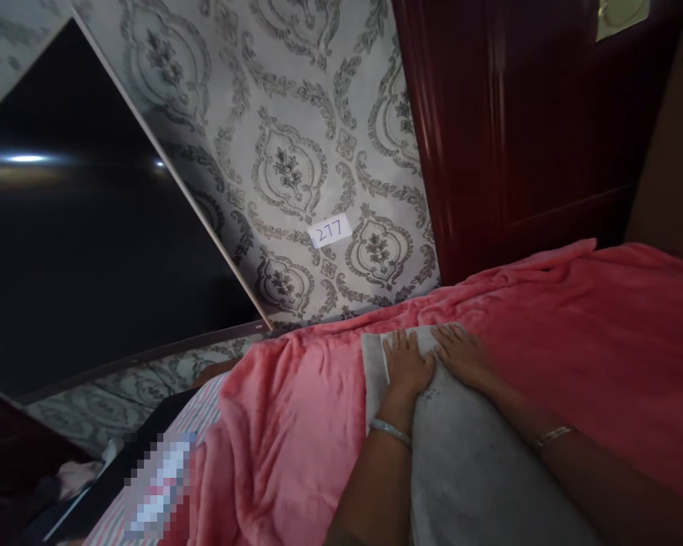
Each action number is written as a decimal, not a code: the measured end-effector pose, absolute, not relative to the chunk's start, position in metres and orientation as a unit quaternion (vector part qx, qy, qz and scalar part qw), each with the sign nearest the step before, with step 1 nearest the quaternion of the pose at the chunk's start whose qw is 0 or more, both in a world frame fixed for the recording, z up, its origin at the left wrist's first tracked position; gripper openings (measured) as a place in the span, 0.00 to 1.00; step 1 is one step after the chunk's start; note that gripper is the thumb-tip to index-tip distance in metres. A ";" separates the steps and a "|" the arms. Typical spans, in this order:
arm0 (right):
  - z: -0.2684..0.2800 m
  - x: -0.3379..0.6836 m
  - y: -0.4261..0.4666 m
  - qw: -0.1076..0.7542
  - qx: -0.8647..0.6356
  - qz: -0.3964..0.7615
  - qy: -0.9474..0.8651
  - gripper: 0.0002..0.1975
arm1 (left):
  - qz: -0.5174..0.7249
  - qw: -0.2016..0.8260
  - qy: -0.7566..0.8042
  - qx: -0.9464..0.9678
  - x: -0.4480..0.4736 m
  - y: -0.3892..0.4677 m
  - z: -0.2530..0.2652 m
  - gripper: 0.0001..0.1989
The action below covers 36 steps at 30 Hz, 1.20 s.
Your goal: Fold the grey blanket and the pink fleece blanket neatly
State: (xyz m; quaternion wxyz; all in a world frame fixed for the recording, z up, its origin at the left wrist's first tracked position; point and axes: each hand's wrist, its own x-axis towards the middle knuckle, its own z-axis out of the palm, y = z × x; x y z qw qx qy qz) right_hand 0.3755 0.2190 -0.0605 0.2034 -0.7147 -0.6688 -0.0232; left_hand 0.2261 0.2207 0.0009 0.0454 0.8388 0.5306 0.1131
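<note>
A grey cloth (461,447) lies lengthwise over a pink plush blanket (307,402), running from the bottom of the view towards the wall. Near the cloth's far end, my left hand (408,364) rests flat with its fingers spread. Just to its right, my right hand (461,355) presses on the same end, fingers stretched out. The two thumbs come close together. Each wrist wears a bracelet. Neither hand grips anything; both palms face down on the fabric.
A large dark television (102,227) stands at the left. Patterned wallpaper (287,163) carries a paper label (330,230) reading 277. A dark red wooden door or cabinet panel (524,136) is at the right. Striped bedding (202,417) shows at the lower left beside a blurred-out patch.
</note>
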 end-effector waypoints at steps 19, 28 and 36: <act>-0.028 0.367 0.191 0.144 -0.728 0.051 -0.668 0.32 | 0.155 0.048 0.611 0.775 0.216 0.228 -0.002 0.36; -0.042 0.345 0.082 0.137 -0.695 -0.015 -0.705 0.35 | 0.131 0.091 0.619 0.769 0.218 0.226 0.014 0.36; -0.033 0.346 0.085 0.140 -0.694 -0.011 -0.706 0.34 | 0.102 0.058 0.449 0.886 0.175 0.123 0.034 0.34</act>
